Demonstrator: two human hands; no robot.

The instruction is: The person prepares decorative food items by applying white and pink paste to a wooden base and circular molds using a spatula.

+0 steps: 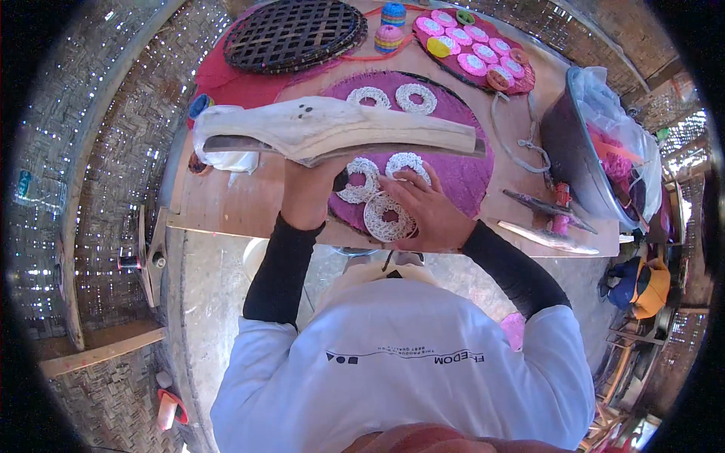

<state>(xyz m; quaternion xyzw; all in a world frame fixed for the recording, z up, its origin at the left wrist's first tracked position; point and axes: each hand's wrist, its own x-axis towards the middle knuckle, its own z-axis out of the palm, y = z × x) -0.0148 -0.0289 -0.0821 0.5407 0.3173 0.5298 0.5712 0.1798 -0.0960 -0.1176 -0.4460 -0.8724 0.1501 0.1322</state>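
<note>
A long, pale carved piece of wood with a dark strip along its lower edge [377, 130] spans the view above the table. My left hand [310, 198] is under it and appears to grip it; the fingers are hidden behind the wood. Several white, bumpy rings lie on a round purple mat [461, 170]. The fingers of my right hand [432, 214] are stretched out over the nearest white ring [389, 217] and touch it. Two more white rings [417, 98] lie on the far side of the mat, beyond the wood.
A round lattice tray [296, 34] lies at the far left, near two striped cylinders [389, 38]. Pink-and-white rounds fill another tray [472, 49]. At right stand a grey tub with plastic bags [593, 151], a looped cord [521, 160] and a pale wooden tool [547, 238].
</note>
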